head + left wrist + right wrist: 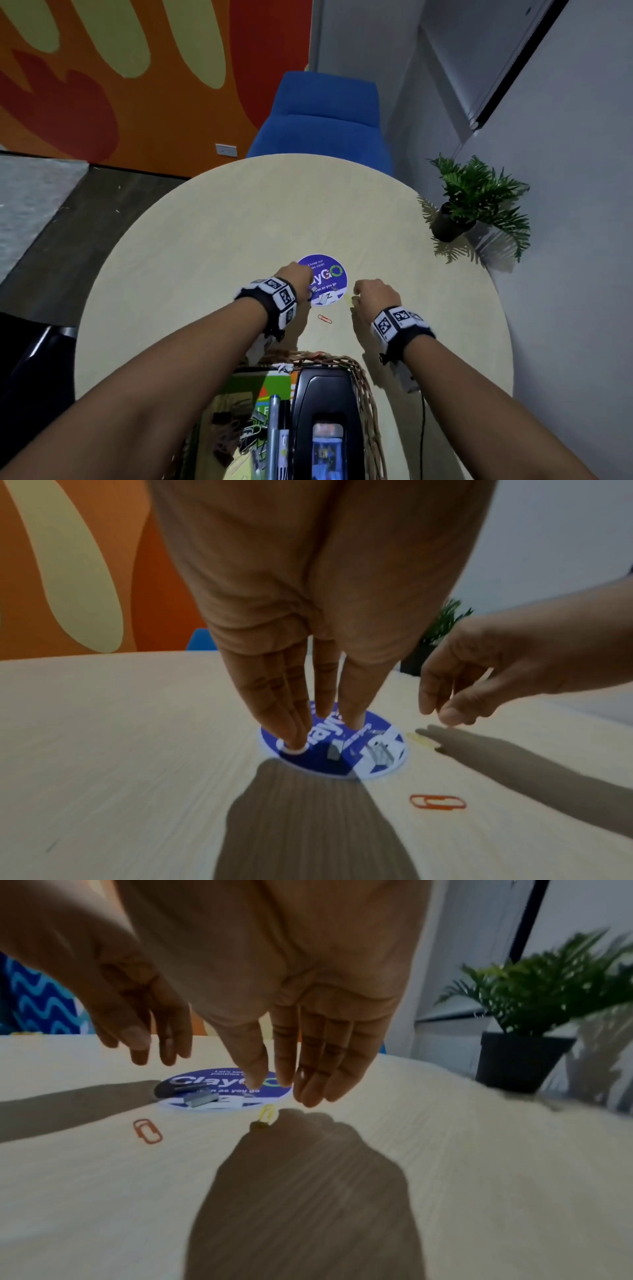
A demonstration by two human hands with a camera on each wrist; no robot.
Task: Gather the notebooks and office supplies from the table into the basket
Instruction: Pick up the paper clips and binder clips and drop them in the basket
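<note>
Both hands open over table centre, loose clips and staples not yet picked up.

Left hand [308, 615] fingers straight, tips down on the round blue sticker [334, 274]; right hand [291, 1001] relaxed, fingers spread, above the yellow paper clip [266, 1113], holding nothing. Orange paper clip [324, 319] lies alone between sticker and wicker basket [368, 404] at the near table [205, 240] edge; basket already holds a notebook, pens, binder clips, a black stapler. Far half of the tabletop is bare; potted plant [472, 209] sits at the right rim. Wrist views alone show the staple strips [200, 1097] on the sticker; head view alone shows the basket.
</note>
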